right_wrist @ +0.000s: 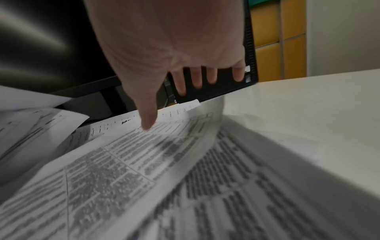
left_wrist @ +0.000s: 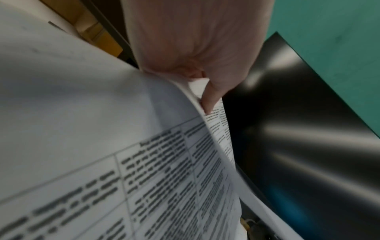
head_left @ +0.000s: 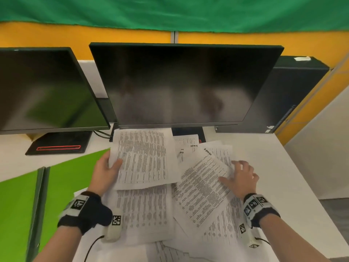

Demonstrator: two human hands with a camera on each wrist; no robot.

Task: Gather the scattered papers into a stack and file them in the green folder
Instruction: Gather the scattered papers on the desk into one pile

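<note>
Several printed white papers [head_left: 147, 208] lie scattered and overlapping on the white desk [head_left: 264, 159] below the monitor. My left hand [head_left: 105, 172] pinches the left edge of a lifted sheet [head_left: 143, 157], thumb on top; the left wrist view shows the thumb [left_wrist: 209, 99] pressed on the curled sheet [left_wrist: 102, 129]. My right hand [head_left: 239, 176] hovers spread over a tilted sheet [head_left: 202, 190], its thumb [right_wrist: 148, 120] touching that sheet [right_wrist: 123, 162] and its other fingers straight. The open green folder [head_left: 62, 186] lies at the left, partly under the papers.
A large dark monitor [head_left: 179, 86] stands just behind the papers, a second monitor [head_left: 41, 91] to its left with a black stand base [head_left: 58, 143]. A black computer case [head_left: 294, 95] sits at the back right. The desk's right edge [head_left: 309, 190] drops to the floor.
</note>
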